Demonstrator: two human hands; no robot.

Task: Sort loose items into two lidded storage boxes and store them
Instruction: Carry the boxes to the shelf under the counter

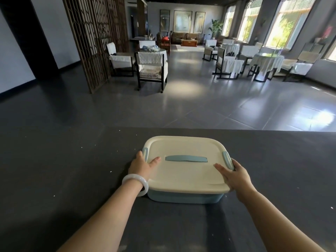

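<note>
head view, nearest first: our two forearms reach in from the near edge of the tabletop (72, 179), well apart from each other, with a pale bracelet (135, 184) on the left wrist. our left hand (143, 166) holds the left side of the storage box (181, 198), thumb laid on the cream lid (185, 175) and fingers down beside the left latch (145, 153). our right hand (234, 176) mirrors it on the right side, thumb on the lid, fingers wrapped over the rim at the right latch (228, 160). so both hands are clamped on the box, one at each side, and the blue handle (186, 158) lies untouched between them.

the box sits flat with its lid on, about midway between the tabletop's left and right edges and closer to its far edge than to its near one. we cannot tell whether the latches are fully snapped down. we judge the step to be closing up, or getting ready to carry the box off. to do it well, we should press each latch home until it sits flush and keep our thumbs on the lid so it does not shift. then we should lift with both sides level rather than trust the handle alone. only this one box is in view. beyond the far edge, covered chairs (151, 68) stand well away.
</note>
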